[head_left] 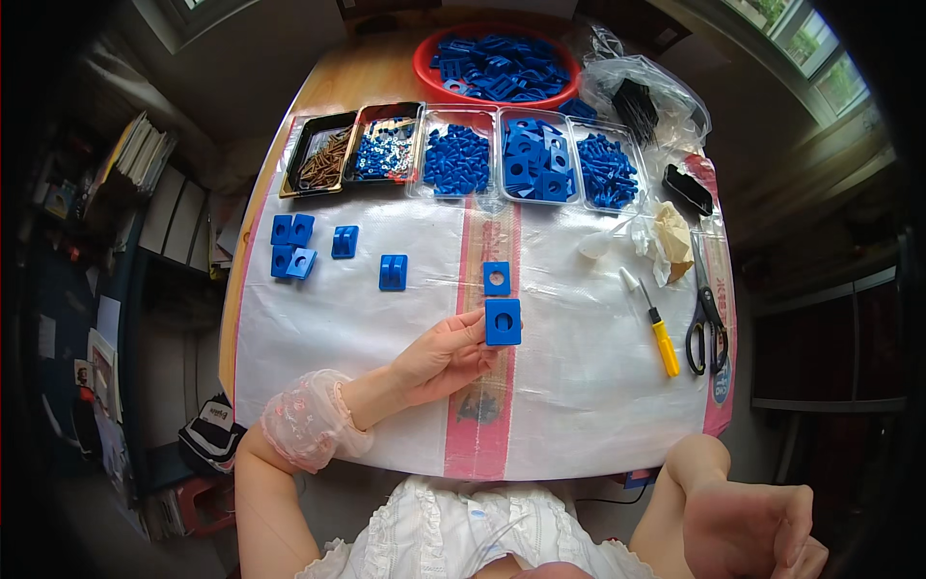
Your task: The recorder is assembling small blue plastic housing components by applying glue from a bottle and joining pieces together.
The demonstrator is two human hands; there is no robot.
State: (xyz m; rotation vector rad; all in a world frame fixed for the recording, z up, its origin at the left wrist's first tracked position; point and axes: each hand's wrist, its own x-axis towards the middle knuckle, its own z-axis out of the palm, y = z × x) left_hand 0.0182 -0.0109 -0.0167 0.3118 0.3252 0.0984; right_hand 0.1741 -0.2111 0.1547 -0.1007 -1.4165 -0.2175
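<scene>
Left hand (446,355) rests on the white sheet (579,386) covering the worktop, fingers closed lightly on the left edge of a blue square block (503,321) with a round hole, near the sheet's centre. A second, smaller holed block (497,278) lies just beyond it, apart. Right hand (757,529) is raised off the worktop's near right corner, loosely curled, holding nothing visible. Six blue pieces lie set out along the sheet's left half: a cluster of four (291,246) and two singles. Trays (526,159) along the far edge and the red basin (497,66) remain well stocked. Screwdriver (654,323) and scissors (707,309) lie unused at right. Judgement: work is at an early stage.
</scene>
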